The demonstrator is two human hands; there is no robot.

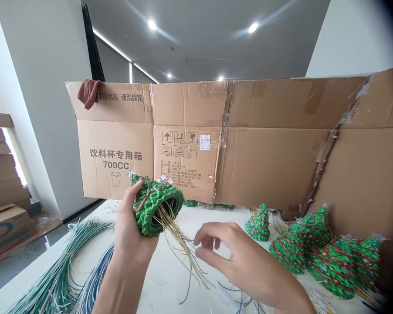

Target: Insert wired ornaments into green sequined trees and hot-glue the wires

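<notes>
A miniature green Christmas tree [150, 198] with red garland lies tipped over in my left hand [133, 229], whose fingers and thumb are wrapped round its side. Its hollow base faces right, and a bundle of thin yellow and grey wires [178, 233] trails out of the opening. Just right of these wires is my right hand [229, 248]. Its fingers are curled, with a small gap between thumb and forefinger, and I see nothing held in them. Small silvery pieces [165, 179] show on the tree's upper side.
Several finished-looking trees [333, 266] stand at the right of the white table [164, 279]. Bundles of green wires [66, 261] and blue wires [96, 279] lie at the left. An upright cardboard sheet [265, 165] walls off the back, with a brown cloth [88, 93] over its top edge.
</notes>
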